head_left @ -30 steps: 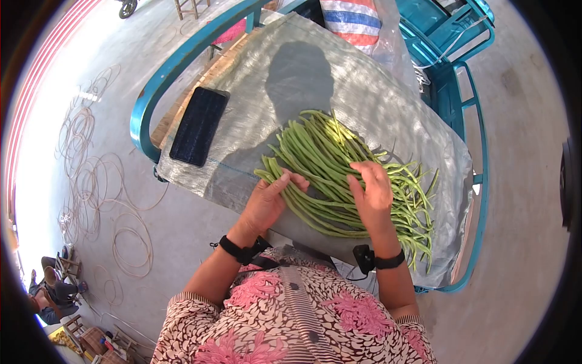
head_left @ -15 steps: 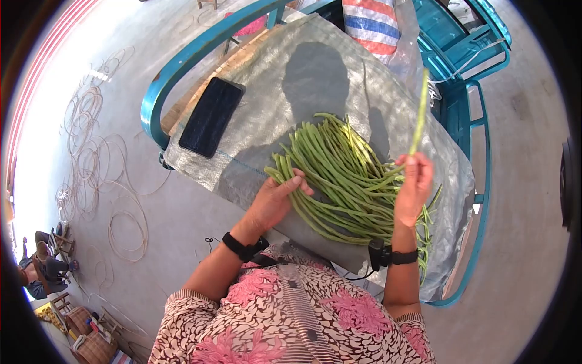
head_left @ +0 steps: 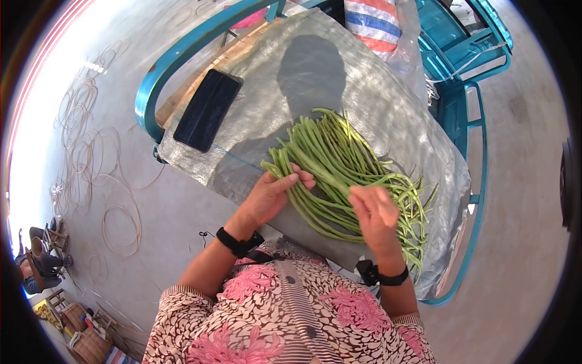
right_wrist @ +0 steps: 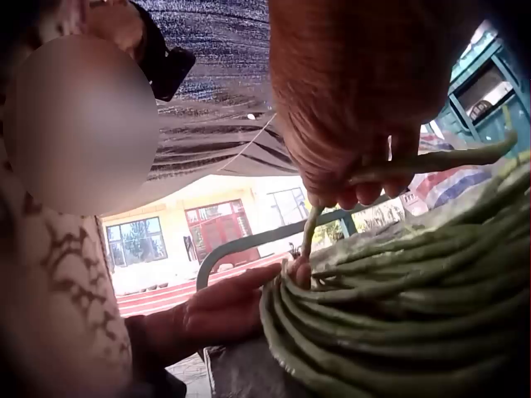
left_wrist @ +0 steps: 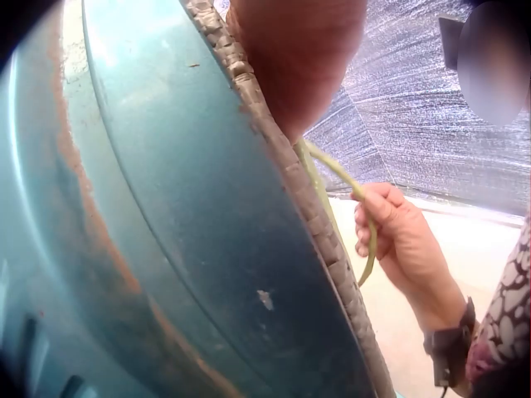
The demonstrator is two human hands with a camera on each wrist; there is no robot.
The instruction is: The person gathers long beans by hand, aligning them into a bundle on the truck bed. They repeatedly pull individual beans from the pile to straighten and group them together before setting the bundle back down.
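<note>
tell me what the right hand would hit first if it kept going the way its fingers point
Most likely the pile of long beans: the right hand, pinching one bean, points its fingers across the pile, which lies just ahead of them. Depth is unclear, so it may pass just above.

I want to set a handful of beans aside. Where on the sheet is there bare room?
Bare sheet lies between the phone and the long beans, and beyond the beans toward the striped sack. The near edge is crowded: the left hand rests on the bean ends and the right hand pinches a bean over the pile.
</note>
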